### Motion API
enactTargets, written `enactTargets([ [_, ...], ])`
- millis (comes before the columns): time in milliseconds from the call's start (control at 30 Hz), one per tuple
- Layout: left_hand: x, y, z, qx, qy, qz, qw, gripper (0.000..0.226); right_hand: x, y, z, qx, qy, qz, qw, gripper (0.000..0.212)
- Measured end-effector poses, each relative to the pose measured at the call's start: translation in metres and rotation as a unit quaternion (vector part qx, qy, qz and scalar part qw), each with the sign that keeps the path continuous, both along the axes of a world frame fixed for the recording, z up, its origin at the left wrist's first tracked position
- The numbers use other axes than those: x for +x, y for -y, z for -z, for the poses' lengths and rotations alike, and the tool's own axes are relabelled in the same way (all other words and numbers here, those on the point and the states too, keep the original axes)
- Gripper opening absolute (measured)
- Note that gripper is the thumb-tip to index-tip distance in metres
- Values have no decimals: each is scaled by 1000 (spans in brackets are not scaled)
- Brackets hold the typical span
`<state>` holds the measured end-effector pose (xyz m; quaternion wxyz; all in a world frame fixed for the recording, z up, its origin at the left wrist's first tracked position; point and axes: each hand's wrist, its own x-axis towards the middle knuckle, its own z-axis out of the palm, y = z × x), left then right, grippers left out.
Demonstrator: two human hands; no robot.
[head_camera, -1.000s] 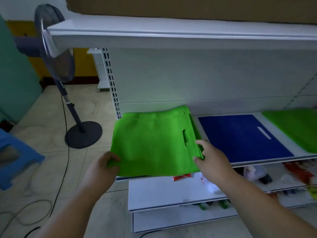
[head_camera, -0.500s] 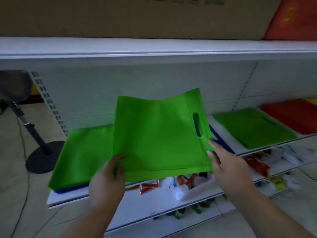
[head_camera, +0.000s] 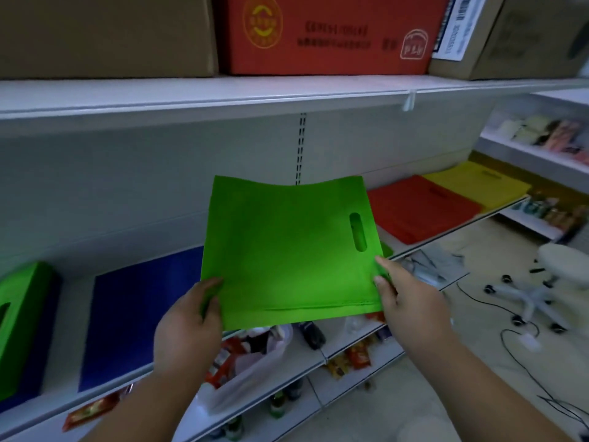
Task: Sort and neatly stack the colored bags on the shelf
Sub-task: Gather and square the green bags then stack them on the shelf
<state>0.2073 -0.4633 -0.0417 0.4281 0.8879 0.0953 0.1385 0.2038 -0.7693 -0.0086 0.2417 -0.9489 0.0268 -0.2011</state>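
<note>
Mid-sort: flat bright-green non-woven bag with cut-out handle (head_camera: 288, 250) pinched at its near corners by left hand (head_camera: 188, 327) and right hand (head_camera: 411, 301), above the white shelf (head_camera: 67, 314); next, probably onto a green stack.

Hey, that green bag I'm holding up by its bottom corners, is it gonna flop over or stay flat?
The green bag probably keeps its shape fairly well: held by the left hand and right hand, it stands up with only a slight sag along its top edge. It looks thin and likely light, so a pinch at each corner seems enough.
</note>
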Motion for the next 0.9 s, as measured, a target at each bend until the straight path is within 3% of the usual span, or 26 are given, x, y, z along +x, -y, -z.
enactTargets([
  [367, 104, 66, 7, 7, -22, -26, 999, 26, 121, 71, 17, 6, -32, -44, 998, 40],
  [600, 129, 109, 18, 121, -21, -72, 990, 23, 193, 116, 34, -41, -91, -131, 986, 32],
  [767, 123, 150, 31, 189, -100, -111, 971, 22, 237, 145, 52, -29, -155, -208, 965, 28],
  [900, 121, 175, 42, 215, -143, -131, 957, 23, 255, 158, 69, -97, -177, -242, 949, 30],
])
